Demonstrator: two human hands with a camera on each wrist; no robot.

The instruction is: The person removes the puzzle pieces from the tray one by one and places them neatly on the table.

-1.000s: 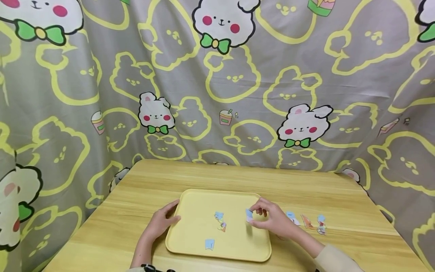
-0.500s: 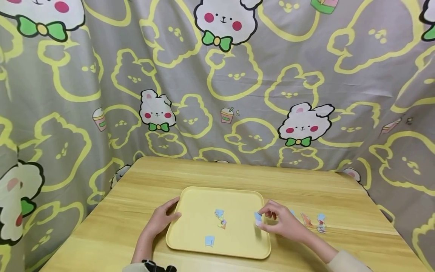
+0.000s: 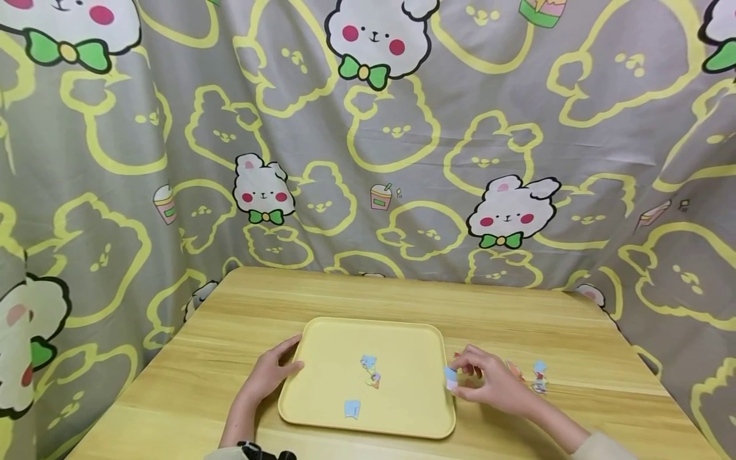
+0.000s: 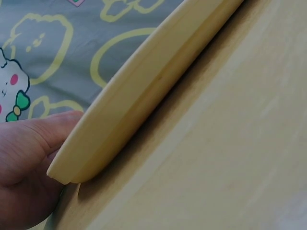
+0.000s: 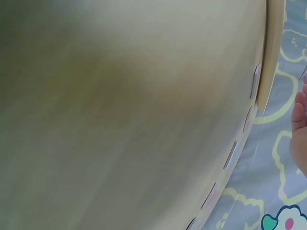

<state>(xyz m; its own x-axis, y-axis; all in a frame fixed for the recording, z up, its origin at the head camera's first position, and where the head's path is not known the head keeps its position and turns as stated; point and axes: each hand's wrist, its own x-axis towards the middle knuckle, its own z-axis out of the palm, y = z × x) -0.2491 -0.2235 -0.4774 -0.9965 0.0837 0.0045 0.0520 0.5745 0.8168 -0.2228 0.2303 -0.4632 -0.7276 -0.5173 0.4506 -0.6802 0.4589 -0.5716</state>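
Observation:
In the head view, my left hand [image 3: 268, 375] grips the left rim of a pale yellow tray [image 3: 322, 329], its thumb over the edge. The left wrist view shows that hand [image 4: 29, 163] at the tray's side wall [image 4: 129, 96]. My right hand [image 3: 491, 381] pinches a blue and pink jigsaw puzzle piece [image 3: 451, 377] between thumb and fingers at the tray's right rim. On the tray lie a small joined cluster of puzzle pieces [image 3: 370, 364] and a separate light blue piece [image 3: 352, 409]. The right hand [image 5: 300, 129] shows only at the right wrist view's edge.
On the wooden table [image 3: 368, 294], right of the tray, lie an orange piece [image 3: 513, 368] and blue-and-red pieces [image 3: 540, 375]; my right hand partly hides others. In the right wrist view several pieces [image 5: 230, 154] lie in a row. A grey patterned curtain [image 3: 322, 128] surrounds the table.
My right hand has moved right with the pinched puzzle piece, from above the tray to its right rim. The left hand stays on the tray, and the pieces lying there look unchanged.

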